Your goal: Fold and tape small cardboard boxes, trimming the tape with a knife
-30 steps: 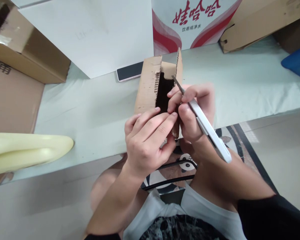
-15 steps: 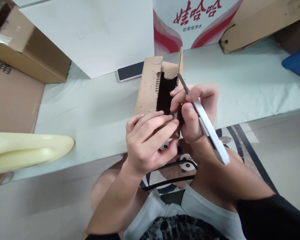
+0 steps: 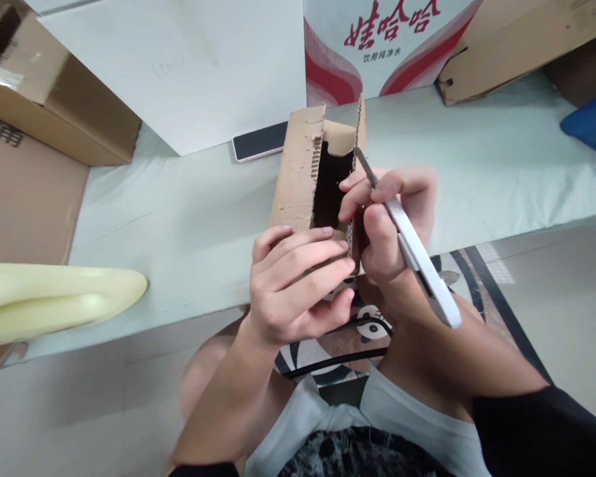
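Note:
A small brown cardboard box [image 3: 294,172] stands on the cloth-covered table with its top open and its cut edges rough. My left hand [image 3: 298,285] lies over the near end of the box, fingers across the opening and thumb on the near side, holding it. In my right hand [image 3: 390,225] is a utility knife [image 3: 424,268] with a white-grey handle, its blade out and pointing away from me. The blade tip is close to the box's right wall; I cannot tell if it touches. Some fingers of my right hand rest at that wall. The dark inside of the box is mostly hidden.
Behind the box lies a phone [image 3: 261,142] against a large white carton [image 3: 189,66]. A red-and-white carton [image 3: 377,73] stands beside it. Brown cartons [image 3: 30,192] are at the left, near a pale yellow object [image 3: 64,301]. A blue object [image 3: 591,126] sits at the right.
The box has shifted slightly to the right, and my left fingers have slid a little towards me. The knife and my right hand have moved very slightly right.

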`<state>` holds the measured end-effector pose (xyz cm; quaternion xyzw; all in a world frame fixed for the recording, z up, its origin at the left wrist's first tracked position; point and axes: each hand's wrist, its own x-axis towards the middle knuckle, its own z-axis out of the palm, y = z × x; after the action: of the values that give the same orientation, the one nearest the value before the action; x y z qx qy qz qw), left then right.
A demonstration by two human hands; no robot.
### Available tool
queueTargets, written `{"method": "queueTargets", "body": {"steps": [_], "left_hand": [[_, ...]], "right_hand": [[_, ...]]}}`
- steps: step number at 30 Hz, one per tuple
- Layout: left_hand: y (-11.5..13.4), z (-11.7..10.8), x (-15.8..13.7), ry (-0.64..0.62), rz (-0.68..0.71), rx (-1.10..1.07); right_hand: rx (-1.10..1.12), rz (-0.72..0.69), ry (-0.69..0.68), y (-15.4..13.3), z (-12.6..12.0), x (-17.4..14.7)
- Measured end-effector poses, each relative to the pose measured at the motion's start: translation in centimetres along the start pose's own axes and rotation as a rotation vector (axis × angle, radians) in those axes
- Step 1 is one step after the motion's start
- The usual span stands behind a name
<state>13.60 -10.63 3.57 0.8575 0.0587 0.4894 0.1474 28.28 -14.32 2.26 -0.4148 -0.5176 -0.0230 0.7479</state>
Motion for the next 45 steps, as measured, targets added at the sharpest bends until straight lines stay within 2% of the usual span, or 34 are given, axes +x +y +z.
{"method": "queueTargets", "body": {"steps": [13,16,20,24,29,36,42,45], "left_hand": [[-0.09,-0.02,0.0,0.013,-0.056,-0.034],[-0.29,0.06,0.0,0.034,-0.02,-0.036],[-0.3,-0.02,0.22,0.0,-0.003,0.018],[-0.06,-0.07,0.33,0.007,-0.049,0.005],[0.07,-0.21,0.26,-0.023,-0.029,-0.013],[0.21,-0.46,0.3,-0.062,-0.02,-0.002],[-0.06,0.03,-0.02,0.019,-0.085,0.051],[-0.18,-0.01,-0.07,0.011,-0.095,0.073]], "right_hand": [[0.03,0.053,-0.028,-0.23,-0.14,-0.23],[0.033,0.072,-0.043,-0.19,-0.21,-0.38],[0.018,0.104,-0.057,-0.04,-0.32,-0.54],[-0.017,0.11,-0.065,0.17,-0.4,-0.61],[0.002,0.127,-0.05,0.09,-0.39,-0.59],[-0.048,0.044,-0.029,-0.12,-0.35,-0.22],[-0.022,0.121,-0.147,0.11,-0.63,-0.51],[-0.028,0.089,-0.154,0.0,-0.66,-0.26]]}}
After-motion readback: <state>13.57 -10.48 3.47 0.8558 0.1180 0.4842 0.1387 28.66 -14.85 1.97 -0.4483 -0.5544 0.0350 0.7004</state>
